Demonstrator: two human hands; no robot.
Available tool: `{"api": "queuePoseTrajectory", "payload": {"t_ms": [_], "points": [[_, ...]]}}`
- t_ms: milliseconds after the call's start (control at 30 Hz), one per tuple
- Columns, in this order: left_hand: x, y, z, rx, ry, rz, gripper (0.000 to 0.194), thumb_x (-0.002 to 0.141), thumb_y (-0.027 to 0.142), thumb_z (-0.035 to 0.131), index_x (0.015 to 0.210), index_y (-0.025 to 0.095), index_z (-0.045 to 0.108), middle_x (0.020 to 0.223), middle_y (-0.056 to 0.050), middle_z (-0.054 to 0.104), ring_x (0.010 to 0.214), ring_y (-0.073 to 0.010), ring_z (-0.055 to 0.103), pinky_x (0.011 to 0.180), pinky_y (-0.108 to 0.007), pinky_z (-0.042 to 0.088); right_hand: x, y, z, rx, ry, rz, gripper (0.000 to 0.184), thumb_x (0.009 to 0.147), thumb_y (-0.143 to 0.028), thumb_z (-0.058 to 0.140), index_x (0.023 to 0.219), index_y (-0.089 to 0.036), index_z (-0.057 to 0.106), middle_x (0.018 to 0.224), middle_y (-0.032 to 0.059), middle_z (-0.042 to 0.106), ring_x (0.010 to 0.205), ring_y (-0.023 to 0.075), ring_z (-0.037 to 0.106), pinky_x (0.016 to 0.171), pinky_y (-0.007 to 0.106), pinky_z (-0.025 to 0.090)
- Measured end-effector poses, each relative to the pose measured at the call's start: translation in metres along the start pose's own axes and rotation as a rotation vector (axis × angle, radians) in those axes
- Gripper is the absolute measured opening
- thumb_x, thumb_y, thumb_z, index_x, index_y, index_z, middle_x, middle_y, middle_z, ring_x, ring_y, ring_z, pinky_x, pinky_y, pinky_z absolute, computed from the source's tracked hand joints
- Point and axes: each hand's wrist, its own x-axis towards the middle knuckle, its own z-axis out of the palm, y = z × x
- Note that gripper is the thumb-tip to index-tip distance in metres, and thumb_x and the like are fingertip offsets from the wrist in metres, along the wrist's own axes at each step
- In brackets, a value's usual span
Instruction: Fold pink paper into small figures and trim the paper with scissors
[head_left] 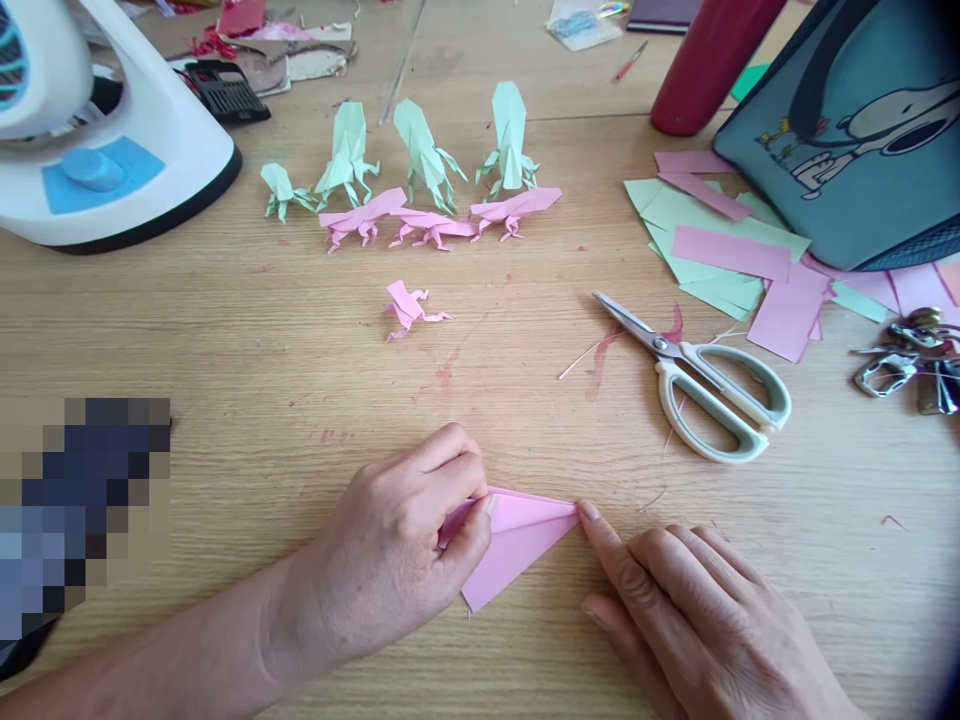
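Note:
A folded pink paper (517, 540) lies flat on the wooden table (225, 340) near the front edge. My left hand (405, 550) curls over its left side, thumb and fingers pinching a fold. My right hand (697, 620) rests flat beside it, fingers stretched out, the index fingertip touching the paper's right tip. A small pink origami figure (409, 308) stands alone further back. Behind it are a row of pink figures (435, 220) and a row of green figures (420, 150).
White-handled scissors (705, 375) lie to the right. Pink and green paper strips (727, 260) are piled beside a Snoopy bag (855, 130). A red bottle (705, 60), keys (907, 360), a white fan (97, 130) and a blurred patch at left are also present.

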Motion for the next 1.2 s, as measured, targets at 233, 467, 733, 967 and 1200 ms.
{"api": "queuePoseTrajectory", "payload": {"t_ms": [233, 467, 733, 967, 1200], "points": [[0.0014, 0.0015, -0.0012, 0.01, -0.008, 0.002, 0.022, 0.089, 0.007, 0.046, 0.07, 0.017, 0.049, 0.075, 0.0, 0.048, 0.066, -0.01, 0.047, 0.057, -0.023, 0.039, -0.0015, 0.0001, -0.0004, -0.007, 0.022, -0.002, 0.038, 0.101, -0.026, 0.045, 0.122, 0.0, 0.064, 0.069, 0.0043, 0.058, 0.058, 0.0157, 0.056, 0.053, 0.032, 0.049], [0.0022, 0.0023, 0.0, 0.014, 0.005, -0.002, 0.023, 0.089, 0.007, 0.046, 0.069, 0.017, 0.047, 0.074, 0.001, 0.048, 0.065, -0.0098, 0.047, 0.057, -0.023, 0.039, -0.0002, 0.0012, -0.0022, 0.046, 0.015, 0.005, 0.037, 0.102, -0.026, 0.045, 0.126, -0.004, 0.062, 0.07, 0.0033, 0.058, 0.059, 0.0148, 0.056, 0.055, 0.03, 0.049], [0.0025, 0.0011, 0.0002, 0.024, -0.005, 0.0, 0.022, 0.089, 0.008, 0.047, 0.069, 0.017, 0.047, 0.075, 0.0, 0.048, 0.065, -0.0098, 0.047, 0.057, -0.023, 0.039, -0.0029, 0.0007, -0.002, 0.033, -0.081, -0.022, 0.04, 0.101, -0.028, 0.046, 0.131, -0.005, 0.06, 0.071, 0.0033, 0.058, 0.062, 0.0148, 0.057, 0.056, 0.03, 0.049], [0.0028, 0.0023, 0.0001, 0.046, -0.006, -0.001, 0.022, 0.089, 0.008, 0.046, 0.069, 0.017, 0.047, 0.075, 0.001, 0.049, 0.064, -0.0097, 0.047, 0.056, -0.023, 0.039, -0.0016, 0.0015, -0.0015, 0.026, -0.064, -0.017, 0.041, 0.102, -0.029, 0.044, 0.133, -0.006, 0.059, 0.071, 0.0032, 0.058, 0.062, 0.0152, 0.057, 0.058, 0.031, 0.051], [0.0034, 0.0008, 0.0017, 0.063, -0.003, 0.017, 0.021, 0.088, 0.007, 0.047, 0.069, 0.017, 0.046, 0.075, 0.001, 0.047, 0.064, -0.0096, 0.047, 0.057, -0.024, 0.038, 0.0019, 0.0014, -0.0003, -0.022, -0.02, -0.027, 0.041, 0.103, -0.027, 0.04, 0.125, 0.001, 0.062, 0.068, 0.0027, 0.057, 0.057, 0.0149, 0.056, 0.051, 0.032, 0.046]]}}
